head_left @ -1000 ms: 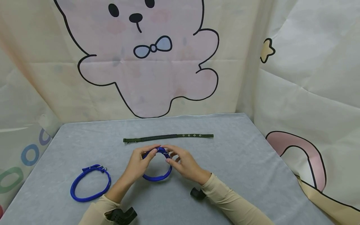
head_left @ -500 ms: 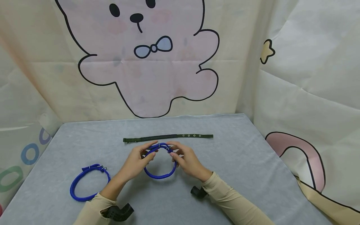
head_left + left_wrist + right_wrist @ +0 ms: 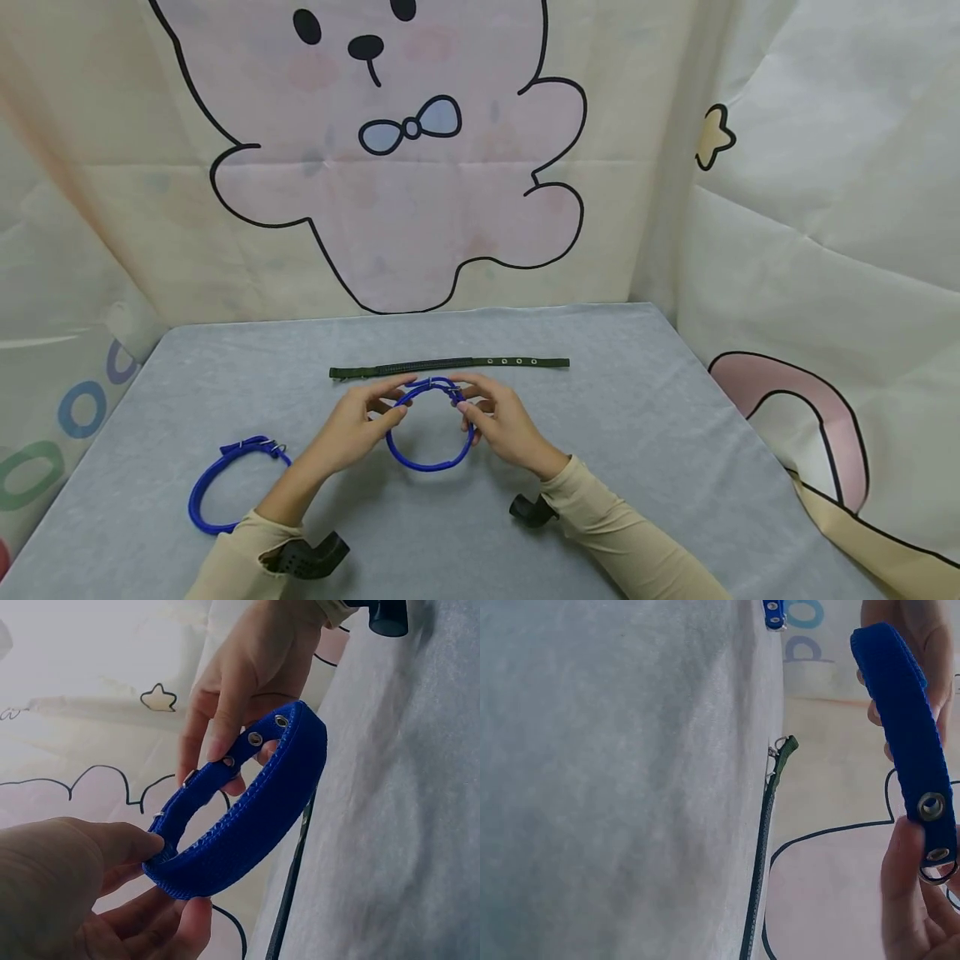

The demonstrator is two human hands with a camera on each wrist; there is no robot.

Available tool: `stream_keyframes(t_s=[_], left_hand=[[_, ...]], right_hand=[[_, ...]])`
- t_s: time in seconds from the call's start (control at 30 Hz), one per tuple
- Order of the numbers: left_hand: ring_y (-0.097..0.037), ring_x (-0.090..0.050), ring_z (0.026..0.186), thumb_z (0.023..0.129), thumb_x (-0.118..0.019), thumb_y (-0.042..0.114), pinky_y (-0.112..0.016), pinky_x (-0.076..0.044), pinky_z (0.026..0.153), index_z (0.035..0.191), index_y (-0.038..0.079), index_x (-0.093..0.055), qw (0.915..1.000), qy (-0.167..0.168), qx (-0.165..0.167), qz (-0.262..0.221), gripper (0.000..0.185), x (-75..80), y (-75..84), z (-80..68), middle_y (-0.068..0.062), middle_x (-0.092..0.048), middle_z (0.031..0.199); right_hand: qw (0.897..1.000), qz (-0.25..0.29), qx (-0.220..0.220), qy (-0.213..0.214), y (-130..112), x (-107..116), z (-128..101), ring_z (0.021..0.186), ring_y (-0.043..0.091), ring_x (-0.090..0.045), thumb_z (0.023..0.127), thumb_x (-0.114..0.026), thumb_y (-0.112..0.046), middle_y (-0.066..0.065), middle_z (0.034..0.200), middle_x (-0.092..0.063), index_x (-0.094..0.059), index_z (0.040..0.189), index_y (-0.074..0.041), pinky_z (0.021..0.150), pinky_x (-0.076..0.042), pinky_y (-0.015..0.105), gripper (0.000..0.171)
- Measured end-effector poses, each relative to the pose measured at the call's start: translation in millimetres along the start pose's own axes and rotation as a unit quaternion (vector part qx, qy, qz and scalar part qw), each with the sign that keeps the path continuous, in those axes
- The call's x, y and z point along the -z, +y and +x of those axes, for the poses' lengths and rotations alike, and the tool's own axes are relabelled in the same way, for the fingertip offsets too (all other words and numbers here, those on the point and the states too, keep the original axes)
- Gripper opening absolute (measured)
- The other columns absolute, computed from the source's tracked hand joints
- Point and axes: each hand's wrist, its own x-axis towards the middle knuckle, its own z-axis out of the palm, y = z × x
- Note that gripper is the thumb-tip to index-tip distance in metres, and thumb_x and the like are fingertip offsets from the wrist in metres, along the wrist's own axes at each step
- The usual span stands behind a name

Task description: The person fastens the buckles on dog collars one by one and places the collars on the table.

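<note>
Your head camera looks forward and down from above the near edge of the surface (image 3: pixel 645 400), wide enough to take in both forearms and the curtain (image 3: pixel 390 183) behind. Your left wrist camera sits close, facing across the blue collar (image 3: pixel 247 817) toward the right hand (image 3: pixel 247 667). Your right wrist camera is equally close, facing along the surface toward the left side. All three views share the blue collar; each also catches the green strap (image 3: pixel 450 365).
</note>
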Motion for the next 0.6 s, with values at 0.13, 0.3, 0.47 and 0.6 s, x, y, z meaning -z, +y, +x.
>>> stream_keyframes(t_s=[0.13,0.3,0.47,0.6], left_hand=[[-0.036,-0.07,0.096,0.098,-0.061,0.007,-0.028,-0.057,0.065,0.145,0.013,-0.056,0.9999,-0.007,0.012,-0.002,0.047,-0.3,0.5,-0.4,-0.023,-0.069,0.123],[-0.035,-0.069,0.098,0.099,-0.062,0.01,-0.028,-0.058,0.065,0.145,0.014,-0.056,0.9996,-0.007,0.029,-0.003,0.046,3.6,0.2,-5.1,-0.023,-0.067,0.126],[-0.034,-0.069,0.097,0.099,-0.063,0.01,-0.028,-0.058,0.064,0.144,0.013,-0.057,0.9991,-0.008,0.042,-0.003,0.046,15.7,-1.1,-13.7,-0.025,-0.065,0.127],[-0.034,-0.07,0.098,0.099,-0.063,0.011,-0.028,-0.059,0.064,0.145,0.01,-0.056,0.9984,-0.015,0.054,-0.004,0.046,24.5,-3.6,-20.8,-0.027,-0.064,0.128]], right_hand=[[1.0,-0.007,-0.002,0.006,0,0,-1,0.07,0.042,-0.066,0.104,-0.055,-0.008,0.029,0.116,-0.068,-0.056,0.142,-0.016,0.061,-0.057,0.051,0.039],[1.0,0.008,-0.012,-0.015,0,-3,0,0.072,0.044,-0.067,0.104,-0.053,-0.007,0.03,0.118,-0.067,-0.054,0.144,-0.013,0.062,-0.057,0.034,0.04],[0.998,0.025,-0.025,-0.061,-2,-8,5,0.081,0.047,-0.068,0.104,-0.051,-0.003,0.03,0.125,-0.063,-0.046,0.15,-0.01,0.066,-0.058,0.028,0.047],[0.995,0.026,-0.033,-0.087,-4,-13,8,0.085,0.046,-0.07,0.103,-0.053,-0.003,0.027,0.13,-0.062,-0.044,0.152,-0.012,0.068,-0.06,0.034,0.05]])
